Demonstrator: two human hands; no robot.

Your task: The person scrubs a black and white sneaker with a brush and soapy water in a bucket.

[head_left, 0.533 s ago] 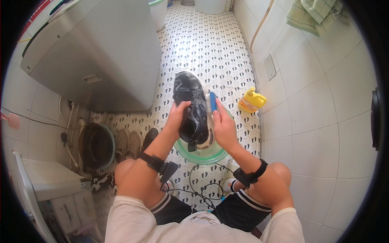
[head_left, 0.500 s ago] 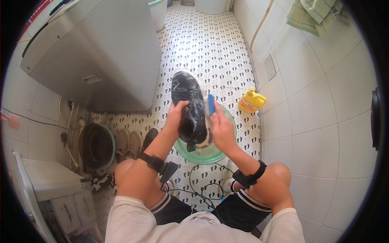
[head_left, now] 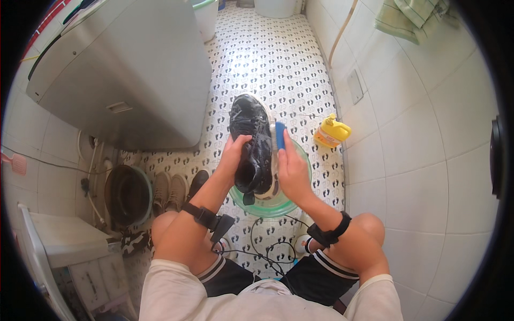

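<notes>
A wet black shoe (head_left: 250, 115) with a white sole and streaks of foam is held up over a green basin (head_left: 267, 209), toe pointing away from me. My left hand (head_left: 234, 151) grips it from the left side, thumb across the upper. In my right hand (head_left: 292, 166) is a scrubbing brush (head_left: 280, 136) with a blue back and pale bristles. The bristles press against the right edge of the sole. The basin lies between my knees, partly hidden by the shoe and both hands; my fingers under the shoe are out of sight.
A yellow jug (head_left: 332, 131) stands on the floor right of the basin. At left are a grey washing machine (head_left: 126, 80), a dark round tub (head_left: 127, 193) and beige shoes (head_left: 170, 191). Black cables (head_left: 267, 257) loop between my feet. A tiled wall (head_left: 407, 182) borders the right.
The shoe has tilted slightly so its sole turns more to the right. The brush stays at the sole's right edge, in almost the same place.
</notes>
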